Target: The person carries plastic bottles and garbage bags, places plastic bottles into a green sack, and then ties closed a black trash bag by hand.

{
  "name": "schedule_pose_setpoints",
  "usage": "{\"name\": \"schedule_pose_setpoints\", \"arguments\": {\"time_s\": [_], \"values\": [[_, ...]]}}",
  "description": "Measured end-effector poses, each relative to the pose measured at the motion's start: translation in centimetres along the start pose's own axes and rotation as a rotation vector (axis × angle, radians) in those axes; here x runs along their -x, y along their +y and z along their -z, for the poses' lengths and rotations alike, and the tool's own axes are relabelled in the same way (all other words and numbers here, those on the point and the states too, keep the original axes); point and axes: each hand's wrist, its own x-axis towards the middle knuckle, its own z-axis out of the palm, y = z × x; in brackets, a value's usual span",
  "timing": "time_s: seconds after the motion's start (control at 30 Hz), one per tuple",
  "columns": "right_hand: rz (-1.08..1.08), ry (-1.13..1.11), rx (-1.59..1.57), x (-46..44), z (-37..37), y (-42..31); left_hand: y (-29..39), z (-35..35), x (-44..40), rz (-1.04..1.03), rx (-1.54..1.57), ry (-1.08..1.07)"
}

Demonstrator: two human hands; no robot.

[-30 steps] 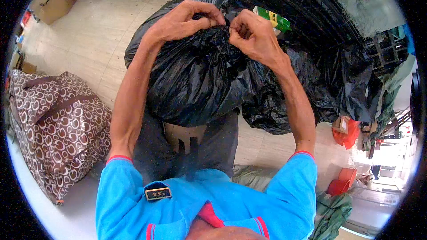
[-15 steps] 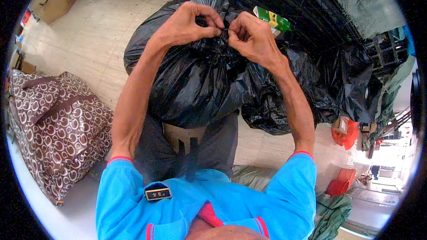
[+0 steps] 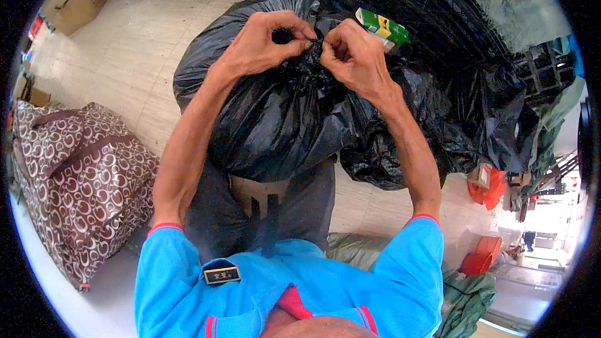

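The left hand (image 3: 266, 44) and the right hand (image 3: 358, 56) are working nearly tip to tip at the gathered top of a large black bag (image 3: 269, 131), each grip being narrow and pinching the dark plastic between thumb and finger. The bag is sitting before the person's legs, its rounded near edge overlapping the dark trousers (image 3: 307, 206) in view. Leftward, pale floor (image 3: 144, 56) is stretching toward a patterned brown bag (image 3: 87, 181), giving the left elbow sideways room. Rightward, crumpled black plastic (image 3: 382, 153) is crowding the bag's edge, and a green carton (image 3: 383, 25) is lying just beyond the right hand.
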Motion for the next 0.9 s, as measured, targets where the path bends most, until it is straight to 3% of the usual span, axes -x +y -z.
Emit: {"name": "schedule_pose_setpoints", "arguments": {"time_s": [0.4,0.7,0.9], "values": [[-0.059,0.016,-0.033,0.3,-0.5,-0.1,-0.9,-0.3,-0.2,-0.171,-0.157,0.039],[-0.203,0.105,-0.027,0.8,-1.3,-0.5,-0.7,-1.3,-0.1,-0.107,-0.111,0.120],[-0.123,0.159,0.057,1.0,-1.9,-0.5,-0.7,-0.8,-0.1,-0.166,-0.222,0.077]]}}
